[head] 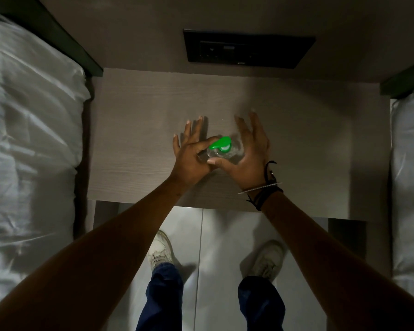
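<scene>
A small clear plastic bottle [225,156] with a bright green cap [220,143] stands on a pale wood bedside table [141,130], seen from above. My left hand [189,158] is against its left side, fingers straight and spread over the tabletop, thumb lying along the bottle beside the cap. My right hand [251,151] cups the bottle's right side with its palm. Its fingers point away from me and its thumb curls round the bottle's near side. The body of the bottle is mostly hidden between my hands.
A white-sheeted bed [29,139] lies left of the table and another bed [409,175] right. A black switch panel [246,50] sits on the wall behind. Dark bands and a thin bangle [265,187] circle my right wrist. My white shoes [160,249] stand on the tiled floor.
</scene>
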### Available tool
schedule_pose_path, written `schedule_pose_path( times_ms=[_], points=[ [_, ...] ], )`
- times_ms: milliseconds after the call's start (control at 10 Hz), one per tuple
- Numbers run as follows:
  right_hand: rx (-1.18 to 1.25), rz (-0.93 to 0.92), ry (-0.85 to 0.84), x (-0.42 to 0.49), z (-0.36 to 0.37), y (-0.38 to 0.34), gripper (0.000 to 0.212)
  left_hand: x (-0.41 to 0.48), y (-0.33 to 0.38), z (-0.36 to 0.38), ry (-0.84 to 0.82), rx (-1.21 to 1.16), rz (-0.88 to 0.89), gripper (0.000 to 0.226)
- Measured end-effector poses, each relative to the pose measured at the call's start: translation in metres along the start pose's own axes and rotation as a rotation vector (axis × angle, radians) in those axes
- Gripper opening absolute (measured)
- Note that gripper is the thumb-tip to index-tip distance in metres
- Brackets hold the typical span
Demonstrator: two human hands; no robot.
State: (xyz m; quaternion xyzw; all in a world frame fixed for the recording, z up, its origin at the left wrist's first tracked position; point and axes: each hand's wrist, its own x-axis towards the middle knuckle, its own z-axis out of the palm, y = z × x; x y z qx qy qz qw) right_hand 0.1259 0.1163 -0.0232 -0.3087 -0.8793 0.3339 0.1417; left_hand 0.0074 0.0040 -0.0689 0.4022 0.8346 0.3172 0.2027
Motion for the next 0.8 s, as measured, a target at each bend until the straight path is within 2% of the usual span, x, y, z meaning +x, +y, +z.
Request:
schedule_pose_path(
  times_ms=[100, 200, 300, 600, 800],
  points=[
    [0.009, -0.110, -0.004, 0.000, -0.004, 0.003, 0.049, 0.000, 0.000, -0.002, -0.019, -0.022, -0.003, 0.053],
    [-0.096, -0.130, 0.011, 0.004, -0.006, -0.001, 0.032, 0.001, 0.003, -0.003, -0.021, -0.037, -0.024, 0.054],
    [-0.153, -0.131, 0.018, 0.004, -0.007, -0.005, 0.026, 0.000, 0.005, -0.003, -0.023, -0.036, -0.040, 0.055],
    [-0.241, -0.139, 0.075, 0.003, -0.006, -0.009, 0.027, -0.001, 0.005, -0.003, -0.001, -0.067, -0.046, 0.044],
    [-0.204, -0.095, 0.057, -0.002, -0.002, -0.006, 0.039, -0.005, 0.009, -0.004, -0.016, -0.037, -0.049, 0.055]
  ],
)
